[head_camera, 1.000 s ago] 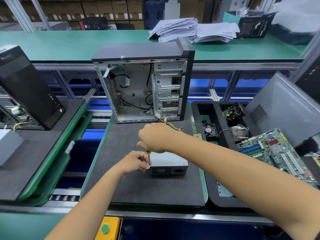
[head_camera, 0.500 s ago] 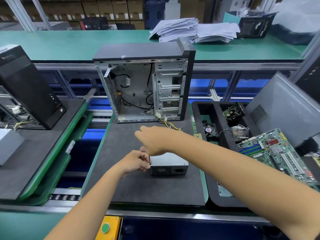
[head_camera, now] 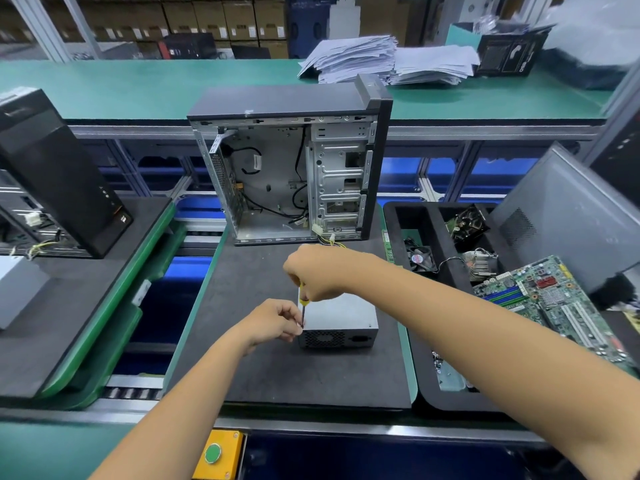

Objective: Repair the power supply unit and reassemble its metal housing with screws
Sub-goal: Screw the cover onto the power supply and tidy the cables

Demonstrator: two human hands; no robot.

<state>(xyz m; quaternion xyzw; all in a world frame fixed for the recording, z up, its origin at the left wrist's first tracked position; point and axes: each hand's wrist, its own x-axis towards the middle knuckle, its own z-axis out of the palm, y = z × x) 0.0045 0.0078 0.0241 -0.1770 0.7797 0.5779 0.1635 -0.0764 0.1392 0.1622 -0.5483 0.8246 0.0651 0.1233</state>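
screwdriver (head_camera: 303, 299) upright at power supply (head_camera: 341, 318)

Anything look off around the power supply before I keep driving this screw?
Nothing stands out. The power supply sits flat on the mat, the right hand holds the screwdriver upright at its left corner, and the left hand steadies the shaft.

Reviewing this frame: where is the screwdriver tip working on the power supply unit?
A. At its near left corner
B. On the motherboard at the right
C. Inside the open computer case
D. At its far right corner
A: the right hand grips the yellow-handled screwdriver upright, its shaft running down to the near left corner of the power supply unit, where the left hand pinches at the tip.
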